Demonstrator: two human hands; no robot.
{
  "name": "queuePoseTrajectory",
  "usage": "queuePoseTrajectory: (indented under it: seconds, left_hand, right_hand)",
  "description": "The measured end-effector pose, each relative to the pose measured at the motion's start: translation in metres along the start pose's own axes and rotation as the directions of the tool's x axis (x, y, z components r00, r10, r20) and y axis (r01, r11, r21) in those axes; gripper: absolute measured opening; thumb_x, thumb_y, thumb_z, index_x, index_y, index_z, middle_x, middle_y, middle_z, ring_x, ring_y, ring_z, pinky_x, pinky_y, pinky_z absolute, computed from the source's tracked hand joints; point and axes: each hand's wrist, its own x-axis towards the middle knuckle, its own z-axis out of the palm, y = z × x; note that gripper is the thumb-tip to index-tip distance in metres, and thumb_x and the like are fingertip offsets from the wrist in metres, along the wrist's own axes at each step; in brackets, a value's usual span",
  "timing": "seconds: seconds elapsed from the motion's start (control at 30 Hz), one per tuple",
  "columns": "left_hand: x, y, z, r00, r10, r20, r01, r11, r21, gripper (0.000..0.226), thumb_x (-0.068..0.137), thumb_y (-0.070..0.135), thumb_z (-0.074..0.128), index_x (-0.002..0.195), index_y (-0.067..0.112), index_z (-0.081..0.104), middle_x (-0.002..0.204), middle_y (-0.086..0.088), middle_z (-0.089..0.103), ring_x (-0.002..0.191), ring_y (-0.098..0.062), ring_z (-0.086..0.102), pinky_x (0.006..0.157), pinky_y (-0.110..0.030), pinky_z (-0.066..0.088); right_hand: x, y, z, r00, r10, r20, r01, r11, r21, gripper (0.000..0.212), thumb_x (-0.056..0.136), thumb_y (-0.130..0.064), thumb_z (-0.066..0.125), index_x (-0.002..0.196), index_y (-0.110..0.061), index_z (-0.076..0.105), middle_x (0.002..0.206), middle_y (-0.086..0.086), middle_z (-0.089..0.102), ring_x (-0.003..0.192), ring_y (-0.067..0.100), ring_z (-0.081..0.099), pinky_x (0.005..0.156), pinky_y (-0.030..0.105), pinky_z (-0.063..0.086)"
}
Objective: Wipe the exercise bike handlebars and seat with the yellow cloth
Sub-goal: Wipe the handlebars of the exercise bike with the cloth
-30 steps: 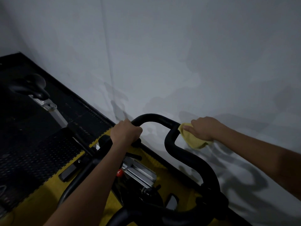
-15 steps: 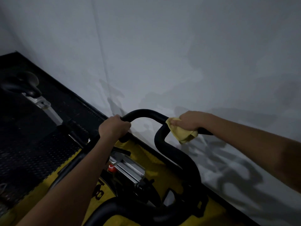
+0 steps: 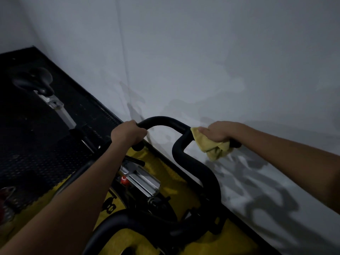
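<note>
The yellow cloth is clasped by the right hand around the right horn of the black handlebars, whose left bend is gripped by the left hand; the saddle, well apart, seemingly remains to be wiped

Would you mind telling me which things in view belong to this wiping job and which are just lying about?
Job:
- yellow cloth, gripped by the right hand against the bar
- handlebars, left hand gripping them
- seat, untouched

Lying about:
- red knob
- metal slider block
- black floor mat
</note>
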Motion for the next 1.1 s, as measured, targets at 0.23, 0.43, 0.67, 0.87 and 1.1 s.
queuePoseTrajectory:
  seconds: [0.23, 0.43, 0.67, 0.87, 1.1]
  left_hand:
    - [-0.001, -0.001, 0.002, 1.0, -0.015, -0.023, 0.015, 1.0, -0.027, 0.033, 0.083, 0.036, 0.052, 0.112, 0.024, 0.061, 0.081, 0.003, 0.062, 0.066, -0.014, 0.057, 0.051, -0.027, 0.036]
    - [-0.005, -0.001, 0.002, 1.0, -0.01, -0.022, 0.009, 0.999, -0.039, 0.034, 0.083, 0.035, 0.052, 0.114, 0.024, 0.062, 0.081, 0.003, 0.062, 0.067, -0.013, 0.056, 0.053, -0.027, 0.037]
    - [-0.007, -0.001, 0.003, 0.998, -0.009, -0.054, 0.005, 0.997, -0.073, 0.031, 0.082, 0.033, 0.053, 0.109, 0.023, 0.063, 0.078, 0.002, 0.062, 0.065, -0.015, 0.058, 0.052, -0.025, 0.036]
    - [-0.004, -0.002, 0.006, 0.995, -0.001, -0.096, -0.007, 0.996, -0.086, 0.027, 0.08, 0.033, 0.053, 0.103, 0.022, 0.064, 0.076, 0.004, 0.061, 0.066, -0.015, 0.057, 0.054, -0.026, 0.037]
    - [-0.001, -0.003, 0.009, 0.994, -0.013, -0.106, 0.003, 0.996, -0.093, 0.03, 0.078, 0.035, 0.054, 0.103, 0.022, 0.063, 0.08, 0.003, 0.061, 0.074, -0.019, 0.06, 0.062, -0.029, 0.044]
  right_hand:
    - [0.041, -0.042, 0.007, 0.994, -0.047, -0.1, 0.057, 0.994, 0.097, 0.087, 0.1, -0.059, -0.002, 0.137, -0.005, 0.055, 0.135, 0.022, 0.057, 0.127, 0.033, 0.051, 0.112, 0.047, 0.033]
    - [0.023, -0.024, 0.007, 0.99, -0.139, -0.011, 0.138, 0.99, -0.032, 0.098, 0.091, -0.074, 0.001, 0.127, -0.006, 0.062, 0.12, 0.017, 0.065, 0.112, 0.03, 0.059, 0.107, 0.043, 0.039]
    - [-0.039, 0.035, 0.0, 0.999, -0.046, 0.006, 0.046, 0.99, -0.131, 0.074, 0.099, -0.065, 0.02, 0.136, -0.009, 0.05, 0.138, 0.014, 0.055, 0.122, 0.028, 0.054, 0.094, 0.033, 0.037]
    - [-0.037, 0.033, -0.001, 1.0, -0.001, 0.008, 0.001, 0.994, -0.114, 0.073, 0.102, -0.059, 0.013, 0.128, -0.007, 0.057, 0.133, 0.016, 0.058, 0.12, 0.027, 0.055, 0.095, 0.031, 0.038]
    - [0.026, -0.011, 0.003, 0.999, -0.046, 0.026, 0.045, 0.998, 0.035, 0.083, 0.103, -0.056, 0.004, 0.134, 0.002, 0.055, 0.136, 0.023, 0.056, 0.125, 0.031, 0.053, 0.104, 0.033, 0.035]
